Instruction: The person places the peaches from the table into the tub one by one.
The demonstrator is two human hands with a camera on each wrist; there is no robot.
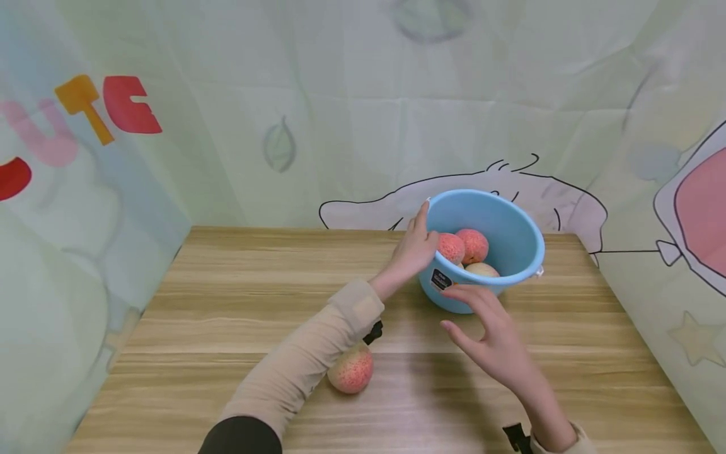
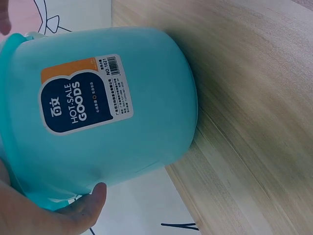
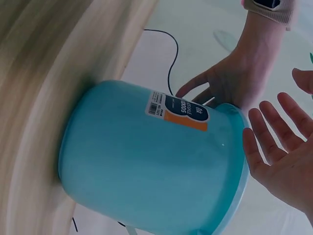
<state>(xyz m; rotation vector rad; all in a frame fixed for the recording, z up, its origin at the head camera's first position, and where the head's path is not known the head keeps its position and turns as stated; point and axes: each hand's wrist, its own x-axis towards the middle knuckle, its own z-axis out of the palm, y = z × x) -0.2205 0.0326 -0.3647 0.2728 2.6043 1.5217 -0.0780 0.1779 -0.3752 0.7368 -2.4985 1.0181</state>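
Note:
A light blue bucket (image 1: 482, 234) with a dark label (image 2: 78, 98) on its wall stands toward the back right of the table. Inside it lie several peaches (image 1: 475, 245), speckled pink and cream. My left hand (image 1: 416, 247) grips the bucket's rim on the left, with its thumb (image 2: 93, 205) against the outer wall in the left wrist view. Just in front of the bucket, my right hand (image 1: 499, 337) is spread, holding nothing; its parted fingers (image 3: 274, 142) show beside the rim in the right wrist view. Another peach (image 1: 351, 371) lies on the table, partly covered by the left sleeve.
The wood-grain table (image 1: 249, 265) ends at a printed cloth backdrop (image 1: 351, 126) with cartoon drawings, which also hangs along both sides. White handle mounts (image 1: 539, 272) stick out from the bucket's rim. Dark straps with small black devices are on both wrists.

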